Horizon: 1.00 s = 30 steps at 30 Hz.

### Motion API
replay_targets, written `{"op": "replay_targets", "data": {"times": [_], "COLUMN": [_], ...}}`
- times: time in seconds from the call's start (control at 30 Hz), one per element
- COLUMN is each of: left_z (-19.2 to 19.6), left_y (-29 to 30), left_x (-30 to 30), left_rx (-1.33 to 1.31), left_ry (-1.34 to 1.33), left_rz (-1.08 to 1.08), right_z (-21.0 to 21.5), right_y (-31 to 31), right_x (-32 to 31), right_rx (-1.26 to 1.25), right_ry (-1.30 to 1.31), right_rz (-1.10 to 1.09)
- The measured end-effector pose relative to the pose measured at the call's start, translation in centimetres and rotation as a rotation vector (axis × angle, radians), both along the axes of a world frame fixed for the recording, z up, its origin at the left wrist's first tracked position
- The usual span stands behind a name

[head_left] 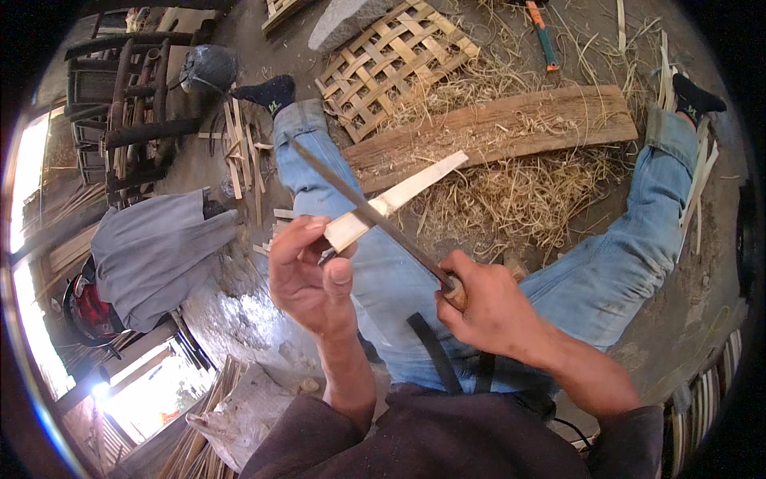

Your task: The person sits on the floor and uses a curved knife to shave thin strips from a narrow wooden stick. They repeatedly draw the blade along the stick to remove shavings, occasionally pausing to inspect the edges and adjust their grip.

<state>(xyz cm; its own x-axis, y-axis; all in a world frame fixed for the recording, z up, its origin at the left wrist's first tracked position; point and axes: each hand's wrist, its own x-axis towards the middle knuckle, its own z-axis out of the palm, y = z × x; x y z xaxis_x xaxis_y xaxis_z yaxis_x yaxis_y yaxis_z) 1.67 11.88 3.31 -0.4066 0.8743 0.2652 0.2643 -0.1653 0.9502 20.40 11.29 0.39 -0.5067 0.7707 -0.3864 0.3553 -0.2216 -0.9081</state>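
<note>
My left hand [309, 283] is closed around the near end of a pale split bamboo strip [419, 183], thumb and fingers at its edges. The strip slants away to the upper right, above my jeans. A small dark object pokes out by the left fingers; I cannot make out what it is. In my right hand [493, 307] is the wooden handle of a long knife [405, 242], gripped in a fist. Its narrow dark blade points to the upper left and crosses over the strip just beyond my left fingers. Whether the blade touches the strip I cannot tell.
A wooden plank [495, 132] lies between my outstretched legs, with curly bamboo shavings [511, 203] around it. Beyond are a woven bamboo panel [391, 68], a grey stone [347, 22] and an orange-and-green handled tool [542, 38]. A grey cloth [159, 251] hangs at left.
</note>
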Motion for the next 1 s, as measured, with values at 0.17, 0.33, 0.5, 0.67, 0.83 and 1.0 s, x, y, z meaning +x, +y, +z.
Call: {"op": "replay_targets", "data": {"times": [0.17,0.33,0.5,0.67,0.83,1.0], "left_z": [-0.4,-0.2,-0.1,-0.2,-0.3,0.2], "left_y": [0.2,0.1,-0.1,0.1,0.3,0.2], "left_x": [-0.5,-0.3,0.1,0.3,0.4,0.4], "left_rx": [0.036,0.021,0.039,0.061,0.064,0.058], "left_ry": [0.047,0.042,0.070,0.041,0.085,0.085], "left_rz": [-0.015,-0.004,-0.028,-0.022,-0.042,-0.054], "right_z": [1.6,1.2,-0.7,1.2,1.1,2.0], "right_y": [-0.4,-0.6,0.6,0.2,-0.2,0.5], "right_x": [0.3,0.2,0.5,0.5,0.4,0.5], "right_rx": [-0.009,-0.094,0.098,0.150,0.087,0.070], "right_ry": [0.069,0.058,-0.069,-0.072,-0.092,-0.079], "right_rz": [0.028,-0.020,0.044,0.030,0.007,0.012]}}
